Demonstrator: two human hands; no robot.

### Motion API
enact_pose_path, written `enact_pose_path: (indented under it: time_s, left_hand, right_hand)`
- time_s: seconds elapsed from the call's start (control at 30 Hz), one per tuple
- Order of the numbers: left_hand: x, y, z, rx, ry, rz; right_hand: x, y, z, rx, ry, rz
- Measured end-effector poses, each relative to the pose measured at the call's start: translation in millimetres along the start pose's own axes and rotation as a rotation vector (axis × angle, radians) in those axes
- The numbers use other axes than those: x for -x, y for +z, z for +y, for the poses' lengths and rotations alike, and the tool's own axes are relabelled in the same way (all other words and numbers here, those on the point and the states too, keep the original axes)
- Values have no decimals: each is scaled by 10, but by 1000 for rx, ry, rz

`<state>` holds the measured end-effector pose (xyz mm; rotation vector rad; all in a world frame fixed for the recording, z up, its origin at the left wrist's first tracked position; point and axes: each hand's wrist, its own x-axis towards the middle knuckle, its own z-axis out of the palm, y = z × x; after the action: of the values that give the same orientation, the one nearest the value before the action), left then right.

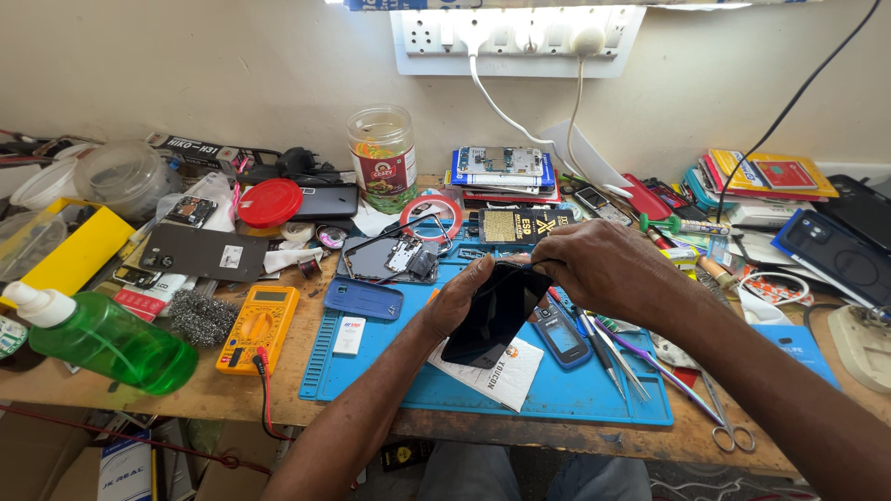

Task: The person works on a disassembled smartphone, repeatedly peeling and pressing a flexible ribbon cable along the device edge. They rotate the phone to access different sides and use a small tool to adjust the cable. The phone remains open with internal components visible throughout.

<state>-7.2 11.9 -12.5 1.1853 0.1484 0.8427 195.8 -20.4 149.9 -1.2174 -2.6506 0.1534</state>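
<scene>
While both hands meet over the blue mat (557, 394), they grasp one black phone (492, 315) between them. The left hand (459, 297) cradles the phone from its left edge, fingers curled around the side and under the back, so the dark glass tilts up above the mat. The right hand (599, 264) is clenched on the phone's upper right corner, thumb and fingers pinched at the rim.

Just below the phone lies a white paper slip (497, 376), partly under it. Just under the right hand a small blue phone (560, 336) rests on the mat, with tweezers (608, 353) beside it and scissors (719, 417) farther out toward the desk's (186, 394) front edge. Beyond the left hand sit a blue phone cover (364, 299) and an opened phone with its circuit board showing (390, 258). Well to the left of the left hand are a yellow meter (260, 327) and a green spray bottle (102, 341). Past the hands, near the wall, stands a clear jar (382, 158) beside a red lid (269, 202).
</scene>
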Motion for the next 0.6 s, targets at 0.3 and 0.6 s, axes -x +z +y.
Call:
enact_pose_path:
  time_s: [0.3, 0.6]
  left_hand:
    - [21, -22, -48, 27, -31, 53]
    - [28, -5, -24, -46, -14, 53]
  right_hand:
    - [31, 9, 4, 17, 36, -13]
    - [82, 75, 52, 14, 57, 0]
